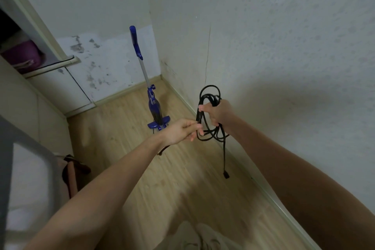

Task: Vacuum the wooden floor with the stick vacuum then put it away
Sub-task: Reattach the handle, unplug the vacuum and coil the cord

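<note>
Blue/grey stick vac (151,95), black cord (211,99), light wood-grain floor (125,124), off-white speckled wall (284,36).

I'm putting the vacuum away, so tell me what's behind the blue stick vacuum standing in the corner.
Behind the stick vacuum is the stained lower wall and its baseboard, where the wooden floor ends. The vacuum's body covers the baseboard directly behind it.

Both forearms bare, no sleeves, left hand (181,130) and right hand (218,112) ungloved

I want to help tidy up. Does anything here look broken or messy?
Yes. The wall behind the blue vacuum has dark blotches and patchy paint near the floor, like damp damage. A thin crack runs down the right wall.
</note>
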A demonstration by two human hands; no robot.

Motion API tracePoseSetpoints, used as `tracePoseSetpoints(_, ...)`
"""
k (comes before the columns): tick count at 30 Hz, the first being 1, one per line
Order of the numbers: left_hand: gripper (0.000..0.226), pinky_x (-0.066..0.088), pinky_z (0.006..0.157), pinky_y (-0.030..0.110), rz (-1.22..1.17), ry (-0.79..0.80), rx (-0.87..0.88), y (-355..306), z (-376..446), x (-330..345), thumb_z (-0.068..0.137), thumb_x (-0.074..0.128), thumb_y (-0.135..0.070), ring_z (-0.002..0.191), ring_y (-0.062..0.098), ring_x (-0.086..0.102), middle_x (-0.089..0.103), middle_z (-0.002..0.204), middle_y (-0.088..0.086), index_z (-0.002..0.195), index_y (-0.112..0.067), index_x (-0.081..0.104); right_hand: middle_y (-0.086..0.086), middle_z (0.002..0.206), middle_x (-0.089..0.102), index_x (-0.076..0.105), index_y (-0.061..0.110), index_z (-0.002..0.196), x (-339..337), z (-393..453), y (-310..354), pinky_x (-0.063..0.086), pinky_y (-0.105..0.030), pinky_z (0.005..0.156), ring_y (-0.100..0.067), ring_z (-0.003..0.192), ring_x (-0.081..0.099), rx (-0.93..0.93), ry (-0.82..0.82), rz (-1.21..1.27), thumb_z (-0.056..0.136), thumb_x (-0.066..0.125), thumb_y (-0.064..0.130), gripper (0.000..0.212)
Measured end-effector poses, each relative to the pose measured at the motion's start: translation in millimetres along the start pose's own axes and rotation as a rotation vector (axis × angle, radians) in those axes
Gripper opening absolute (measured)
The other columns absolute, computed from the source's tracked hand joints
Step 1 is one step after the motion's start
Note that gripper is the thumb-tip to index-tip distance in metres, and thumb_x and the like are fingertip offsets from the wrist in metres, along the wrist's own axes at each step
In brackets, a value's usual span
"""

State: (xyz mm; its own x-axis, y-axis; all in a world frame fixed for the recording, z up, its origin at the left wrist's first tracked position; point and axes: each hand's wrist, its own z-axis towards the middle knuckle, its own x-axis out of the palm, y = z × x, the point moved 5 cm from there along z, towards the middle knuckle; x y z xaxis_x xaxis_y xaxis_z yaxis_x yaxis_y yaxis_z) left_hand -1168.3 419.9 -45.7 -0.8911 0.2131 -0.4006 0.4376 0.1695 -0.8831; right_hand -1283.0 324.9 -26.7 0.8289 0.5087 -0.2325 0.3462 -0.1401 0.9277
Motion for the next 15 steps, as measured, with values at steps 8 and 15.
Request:
tracePoseSetpoints(8, 0.029, 0.045, 0.081, 0.028, 0.731, -0.208, -0.545, 96, -33, -33, 0.104, 0.031, -0.020, 0.106, 0.027, 0.058, 0.060, 0.118, 0.012, 0.120, -0.009, 0.052, -0.002, 0.051, 0.035, 0.056, 0.008, 0.084, -23, 6, -6, 0.030, -0.023, 0.036, -0.012, 0.035, 0.030, 0.133, -0.174, 0.099, 0.083, 0.071, 0.012, 0.015)
tracePoseSetpoints(15, 0.031, 0.045, 0.077, 0.027, 0.869, -0.225, -0.683, 71, -32, -49, 0.098, 0.044, -0.007, 0.107, 0.023, 0.059, 0.058, 0.120, 0.010, 0.129, -0.003, 0.047, -0.002, 0.055, 0.036, 0.058, -0.004, 0.096, -11, -2, -18, 0.029, -0.023, 0.036, -0.011, 0.041, 0.029, 0.330, -0.045, 0.063, 0.096, 0.057, 0.042, 0.045)
